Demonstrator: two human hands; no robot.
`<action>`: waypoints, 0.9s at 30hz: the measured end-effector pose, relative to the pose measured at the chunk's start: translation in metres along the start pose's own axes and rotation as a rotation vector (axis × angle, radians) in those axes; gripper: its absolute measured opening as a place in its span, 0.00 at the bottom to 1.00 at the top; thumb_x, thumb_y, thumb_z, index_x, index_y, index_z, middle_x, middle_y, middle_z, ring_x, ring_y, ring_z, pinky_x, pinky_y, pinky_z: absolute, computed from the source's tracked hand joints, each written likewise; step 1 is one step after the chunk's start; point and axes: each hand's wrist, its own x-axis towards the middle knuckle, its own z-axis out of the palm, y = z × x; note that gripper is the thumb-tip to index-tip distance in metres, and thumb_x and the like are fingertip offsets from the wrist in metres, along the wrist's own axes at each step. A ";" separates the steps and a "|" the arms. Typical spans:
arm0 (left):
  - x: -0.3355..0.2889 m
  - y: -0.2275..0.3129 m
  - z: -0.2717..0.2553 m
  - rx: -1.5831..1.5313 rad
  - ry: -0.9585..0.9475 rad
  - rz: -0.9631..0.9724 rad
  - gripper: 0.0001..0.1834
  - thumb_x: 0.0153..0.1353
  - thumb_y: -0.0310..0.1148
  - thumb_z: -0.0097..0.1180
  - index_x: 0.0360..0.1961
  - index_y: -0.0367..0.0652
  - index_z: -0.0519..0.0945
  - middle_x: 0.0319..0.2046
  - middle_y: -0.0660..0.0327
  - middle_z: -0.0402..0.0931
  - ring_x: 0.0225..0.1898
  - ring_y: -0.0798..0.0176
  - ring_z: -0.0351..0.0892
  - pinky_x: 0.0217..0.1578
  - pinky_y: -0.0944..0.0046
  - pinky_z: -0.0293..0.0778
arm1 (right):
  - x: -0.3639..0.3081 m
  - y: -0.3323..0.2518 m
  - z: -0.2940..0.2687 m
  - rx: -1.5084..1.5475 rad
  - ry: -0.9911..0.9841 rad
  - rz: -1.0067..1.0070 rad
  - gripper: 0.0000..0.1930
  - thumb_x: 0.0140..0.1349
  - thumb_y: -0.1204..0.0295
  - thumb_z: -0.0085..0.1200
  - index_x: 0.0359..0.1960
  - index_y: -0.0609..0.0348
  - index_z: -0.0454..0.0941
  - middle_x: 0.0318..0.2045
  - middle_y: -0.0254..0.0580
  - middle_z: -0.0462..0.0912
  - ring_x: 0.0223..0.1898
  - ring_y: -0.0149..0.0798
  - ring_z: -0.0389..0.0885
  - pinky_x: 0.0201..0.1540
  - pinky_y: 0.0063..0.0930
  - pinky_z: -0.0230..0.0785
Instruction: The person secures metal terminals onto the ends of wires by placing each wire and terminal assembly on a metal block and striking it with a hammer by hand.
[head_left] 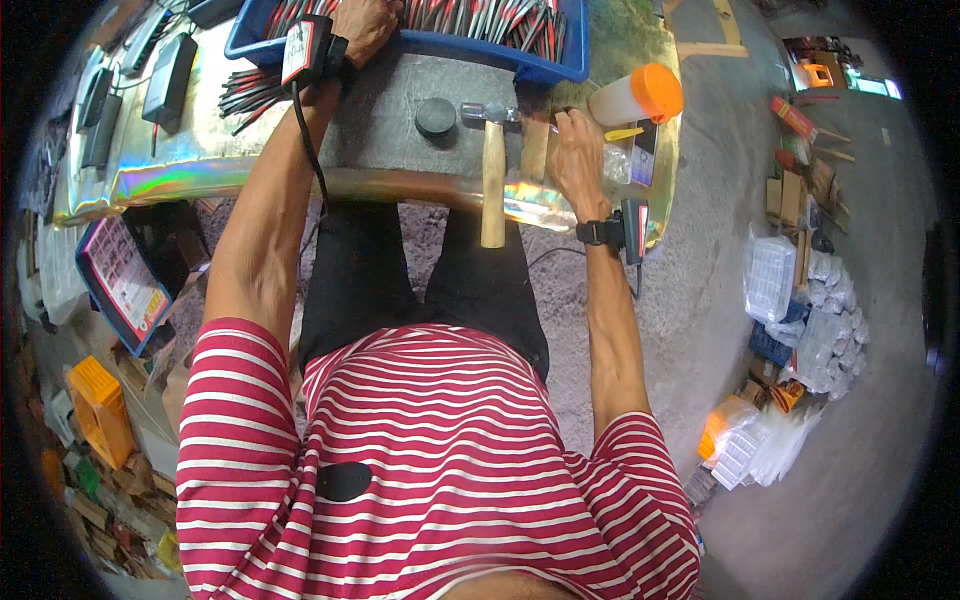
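My left hand (pixel 366 28) is over the left part of a blue bin (pixel 470 45) of thin red, black and grey pointed rods (pixel 455 18). Its fingers run off the upper edge, so their grip is hidden. My right hand (pixel 578 160) rests at the table's right, its fingers curled together at the tips; whatever they pinch is too small to make out. Left of it lies a hammer (pixel 493 180) with a wooden handle, its head beside a round dark block (pixel 435 117). Just right of the fingers is a translucent jar (pixel 617 102) with an orange lid.
More dark rods (pixel 255 98) lie in a pile left of the bin. Black devices (pixel 170 80) sit on the shiny table (pixel 150 185) at the left. A yellow piece (pixel 624 134) lies below the jar. Plastic-wrapped goods (pixel 825 320) stand on the floor at the right.
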 end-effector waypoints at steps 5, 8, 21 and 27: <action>-0.001 -0.009 0.000 -0.090 -0.010 0.031 0.06 0.46 0.26 0.44 0.25 0.38 0.71 0.16 0.55 0.73 0.21 0.55 0.74 0.23 0.60 0.68 | -0.013 -0.012 -0.020 0.062 -0.059 -0.050 0.16 0.45 0.82 0.40 0.40 0.63 0.69 0.40 0.51 0.70 0.45 0.49 0.66 0.46 0.38 0.58; -0.001 -0.007 -0.006 -0.070 0.012 0.038 0.06 0.46 0.27 0.44 0.26 0.38 0.71 0.17 0.55 0.72 0.21 0.56 0.74 0.23 0.61 0.68 | -0.022 -0.011 -0.027 -0.013 -0.013 -0.089 0.17 0.45 0.80 0.42 0.41 0.65 0.67 0.39 0.49 0.70 0.44 0.48 0.65 0.48 0.38 0.55; 0.004 -0.012 0.008 -0.154 0.097 0.319 0.12 0.55 0.32 0.46 0.40 0.40 0.69 0.33 0.52 0.74 0.34 0.54 0.75 0.33 0.60 0.69 | -0.054 0.012 -0.019 -0.020 0.077 0.314 0.18 0.47 0.78 0.41 0.44 0.62 0.66 0.37 0.50 0.67 0.42 0.51 0.63 0.44 0.41 0.56; -0.016 0.005 -0.024 -0.741 0.113 -0.032 0.14 0.50 0.28 0.49 0.39 0.39 0.68 0.28 0.57 0.74 0.25 0.63 0.73 0.22 0.67 0.68 | -0.040 0.001 -0.015 0.039 0.070 0.288 0.21 0.42 0.78 0.47 0.43 0.63 0.66 0.36 0.50 0.66 0.41 0.51 0.64 0.43 0.40 0.57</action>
